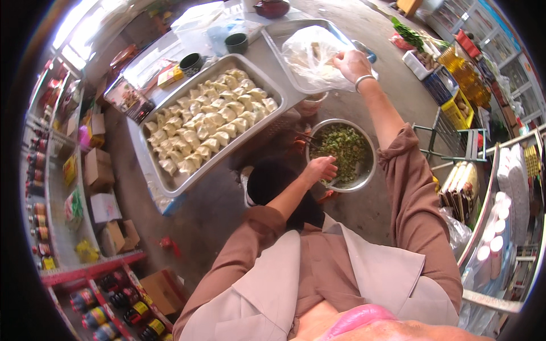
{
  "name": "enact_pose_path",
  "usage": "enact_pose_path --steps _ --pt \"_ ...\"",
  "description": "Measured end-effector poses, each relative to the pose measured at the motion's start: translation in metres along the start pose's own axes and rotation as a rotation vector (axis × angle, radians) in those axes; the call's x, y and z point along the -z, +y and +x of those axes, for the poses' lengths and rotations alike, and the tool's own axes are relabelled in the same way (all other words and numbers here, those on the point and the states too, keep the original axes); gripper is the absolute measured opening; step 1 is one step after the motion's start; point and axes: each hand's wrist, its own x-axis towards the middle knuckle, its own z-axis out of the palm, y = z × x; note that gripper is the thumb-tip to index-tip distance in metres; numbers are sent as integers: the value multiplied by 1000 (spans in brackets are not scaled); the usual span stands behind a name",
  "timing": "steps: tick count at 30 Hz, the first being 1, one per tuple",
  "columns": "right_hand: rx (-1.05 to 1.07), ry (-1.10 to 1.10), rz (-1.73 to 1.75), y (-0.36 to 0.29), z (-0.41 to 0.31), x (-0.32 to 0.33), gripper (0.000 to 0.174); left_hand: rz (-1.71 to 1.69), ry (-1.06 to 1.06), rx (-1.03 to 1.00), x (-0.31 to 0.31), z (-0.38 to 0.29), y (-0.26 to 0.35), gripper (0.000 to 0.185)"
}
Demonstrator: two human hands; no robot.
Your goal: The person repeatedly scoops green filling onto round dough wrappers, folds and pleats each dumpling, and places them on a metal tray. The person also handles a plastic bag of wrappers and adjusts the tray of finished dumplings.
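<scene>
My right hand (353, 67), with a bracelet at the wrist, reaches to a clear plastic bag (308, 53) on a metal tray (277, 50). Its fingertips touch the bag's right part, where pale round wrappers seem to lie; the exact grip is hidden. My left hand (320, 169) hovers with bent fingers at the left rim of a steel bowl (373, 168). Chopped green filling (343, 147) lies in that bowl, with a utensil handle near its lower edge. Rows of folded dumplings (213, 115) fill most of a large metal tray (279, 96) at the left.
Dark cups (236, 43), a small yellow box (170, 75) and a clear plastic container (197, 25) stand behind the dumplings. Shelves with bottles (38, 160) line the left. Crates (458, 109), a folding stool (471, 143) and racks of goods are on the right.
</scene>
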Motion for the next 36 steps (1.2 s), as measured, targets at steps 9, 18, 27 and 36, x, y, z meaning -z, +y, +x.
enact_pose_path --steps 9,18,27,36 --pt "17 -166 -153 16 31 -50 24 40 62 -92 -16 -17 15 47" --pt "72 255 -43 29 15 -27 30 108 86 -67 -27 -28 28 47" --pt "-175 317 1053 72 -141 -43 17 -100 -5 -34 -28 -30 36 66" --pt "-413 -225 1308 106 -300 -179 28 -171 -134 -45 -37 -47 39 64"
